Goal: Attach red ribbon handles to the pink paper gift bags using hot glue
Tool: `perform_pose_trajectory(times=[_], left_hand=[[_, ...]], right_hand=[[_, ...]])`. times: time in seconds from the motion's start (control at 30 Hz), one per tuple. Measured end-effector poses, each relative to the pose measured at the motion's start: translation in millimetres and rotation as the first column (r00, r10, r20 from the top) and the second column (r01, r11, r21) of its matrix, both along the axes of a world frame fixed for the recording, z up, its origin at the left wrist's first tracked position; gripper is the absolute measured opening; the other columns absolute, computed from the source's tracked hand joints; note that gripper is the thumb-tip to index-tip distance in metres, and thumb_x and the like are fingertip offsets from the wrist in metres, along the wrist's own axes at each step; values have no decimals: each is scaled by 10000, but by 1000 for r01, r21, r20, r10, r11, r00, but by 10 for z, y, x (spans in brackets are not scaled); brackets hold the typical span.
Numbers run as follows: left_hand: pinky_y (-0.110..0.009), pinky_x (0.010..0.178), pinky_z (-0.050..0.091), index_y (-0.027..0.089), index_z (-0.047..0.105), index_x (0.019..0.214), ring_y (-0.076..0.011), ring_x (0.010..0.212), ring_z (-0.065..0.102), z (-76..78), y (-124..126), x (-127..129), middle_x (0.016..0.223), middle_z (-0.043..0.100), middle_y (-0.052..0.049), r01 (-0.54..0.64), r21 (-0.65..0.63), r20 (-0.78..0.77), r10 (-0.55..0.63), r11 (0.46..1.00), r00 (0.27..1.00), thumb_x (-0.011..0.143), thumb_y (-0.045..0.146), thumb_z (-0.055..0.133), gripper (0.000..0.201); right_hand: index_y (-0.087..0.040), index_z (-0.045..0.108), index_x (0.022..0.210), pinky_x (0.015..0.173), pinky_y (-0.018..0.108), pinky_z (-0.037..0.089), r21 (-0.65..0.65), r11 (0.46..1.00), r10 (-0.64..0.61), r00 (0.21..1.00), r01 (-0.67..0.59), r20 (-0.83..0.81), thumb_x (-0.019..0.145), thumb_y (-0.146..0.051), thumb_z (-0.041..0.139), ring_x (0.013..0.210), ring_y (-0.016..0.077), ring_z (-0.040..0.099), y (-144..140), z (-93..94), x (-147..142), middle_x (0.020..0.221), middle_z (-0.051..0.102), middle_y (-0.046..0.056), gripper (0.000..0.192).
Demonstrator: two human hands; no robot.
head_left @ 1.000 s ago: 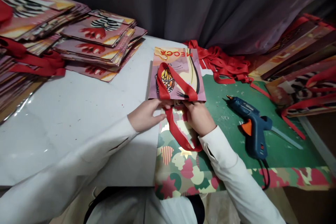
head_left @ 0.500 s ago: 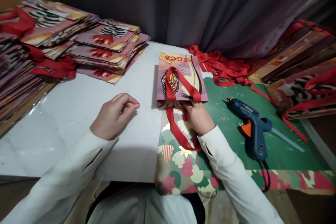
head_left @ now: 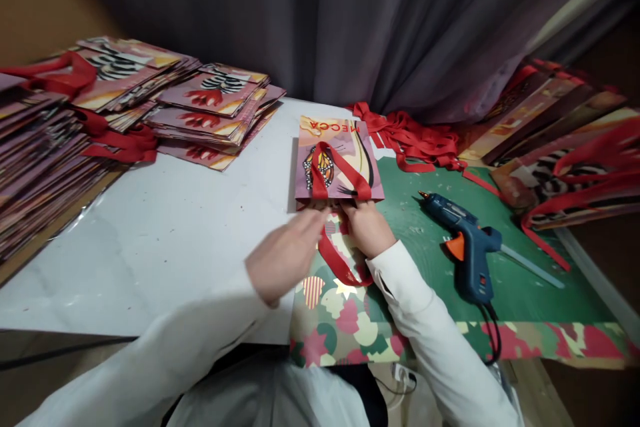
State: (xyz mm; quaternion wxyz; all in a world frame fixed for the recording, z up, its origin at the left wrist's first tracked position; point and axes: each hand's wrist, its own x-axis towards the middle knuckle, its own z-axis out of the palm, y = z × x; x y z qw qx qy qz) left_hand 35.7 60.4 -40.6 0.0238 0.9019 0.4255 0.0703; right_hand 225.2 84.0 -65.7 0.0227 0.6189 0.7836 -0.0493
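Fingers of your right hand [head_left: 371,230], in the head view, are tucked in at the mouth of the MECCA paper bag [head_left: 345,145]; you touch it there, but you cannot tell how tightly they close, as the tips are hidden. Your left hand [head_left: 286,253], blurred, has its fingers close together at the left part of the same mouth; whether it pinches anything cannot be told.

Half a second ago your left hand was off to the left, over the white tabletop [head_left: 200,227]; now it is back at the bag. Your right hand has stayed at the mouth, and the bag lies where it did.

The bag lies flat across the join of the white tabletop and the green surface [head_left: 425,280], just beyond the patterned sheet [head_left: 345,323]. Its mouth faces you, its lettering is upside down to you at the far end, and its mouth-to-far-end axis runs straight away from you. The upper red handle [head_left: 319,181] loops away from you over its face; the lower red ribbon [head_left: 333,260] loops towards you over the sheet.
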Motion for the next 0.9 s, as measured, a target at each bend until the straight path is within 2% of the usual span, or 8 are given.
perform_pose_trajectory(times=[0.1,0.23,0.3,0.43,0.57,0.73,0.9], left_hand=[[-340,899,492,85,458,1324,-230,1093,566,-92,10,338,1207,588,-142,8,-95,-1,-8,995,1000,846,70,371,486],[-417,962,452,60,512,1249,-287,1123,532,-278,231,482,1209,574,-176,-77,-77,23,79,994,997,903,175,372,391],[-449,984,430,56,514,1246,-316,1174,498,-353,328,484,1252,554,-189,-100,-68,25,102,993,995,902,201,383,395],[-418,1001,428,91,480,1303,-298,1195,505,-387,416,451,1302,549,-160,-134,-72,37,136,988,990,884,195,403,438],[-408,898,481,80,570,1198,-313,1105,573,-335,444,370,1185,616,-182,-174,-89,10,175,981,985,880,187,389,382],[-366,779,506,118,649,1023,-263,902,663,-301,453,241,969,697,-138,-173,-120,-31,171,977,985,944,248,287,393],[-335,782,496,119,653,1044,-245,921,667,-302,473,133,998,704,-130,-179,-127,-72,171,976,983,928,208,328,357]], right_hand=[[-148,573,1259,888,349,473,8,1000,12,1000,-12,6,934,-145,393,1076,270,508,-9,-6,2,1287,517,179,371],[-181,529,1311,840,346,499,22,1000,-1,1000,1,26,942,-151,371,1070,274,504,-11,3,-39,1286,521,166,403],[-196,511,1327,808,338,513,40,999,-22,999,21,32,945,-159,365,1083,278,500,-14,12,-88,1308,512,159,410],[-174,545,1271,798,318,523,68,996,-68,997,64,47,951,-166,348,1133,277,468,-28,6,-178,1303,530,146,376],[-156,543,1273,821,288,512,87,991,-108,994,105,26,953,-163,337,1128,249,475,-44,-15,-132,1343,515,137,381],[-134,548,1283,927,276,452,73,980,-187,982,185,20,913,-77,351,1155,235,486,-67,-23,50,1301,554,139,423],[-124,571,1248,913,268,448,39,981,-193,978,190,84,930,-90,333,1129,222,507,-94,-27,90,1204,599,157,399]])
